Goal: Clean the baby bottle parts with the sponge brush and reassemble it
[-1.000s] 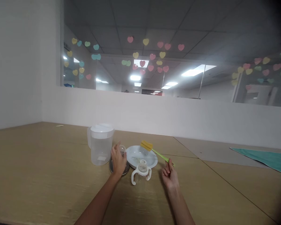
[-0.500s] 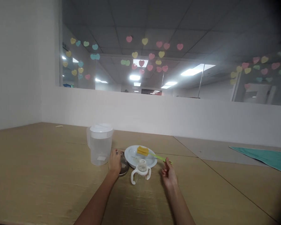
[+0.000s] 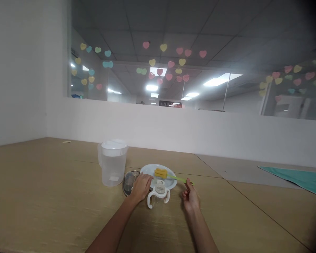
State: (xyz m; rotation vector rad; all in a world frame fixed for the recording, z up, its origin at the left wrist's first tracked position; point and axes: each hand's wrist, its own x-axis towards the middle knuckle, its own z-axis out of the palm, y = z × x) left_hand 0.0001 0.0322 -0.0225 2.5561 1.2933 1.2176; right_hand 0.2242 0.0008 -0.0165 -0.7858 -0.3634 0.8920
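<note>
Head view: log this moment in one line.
Left hand: at white dish, contact unclear | Right hand: gripping brush by handle | Brush: yellow head over dish | Handled bottle: upright, between hands

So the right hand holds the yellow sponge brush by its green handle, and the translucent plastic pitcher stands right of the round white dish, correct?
One slip: the head view shows the translucent plastic pitcher left of the round white dish. The right hand holds the yellow sponge brush by its green handle.

The right hand (image 3: 191, 200) holds a green-handled sponge brush (image 3: 164, 174).
</note>
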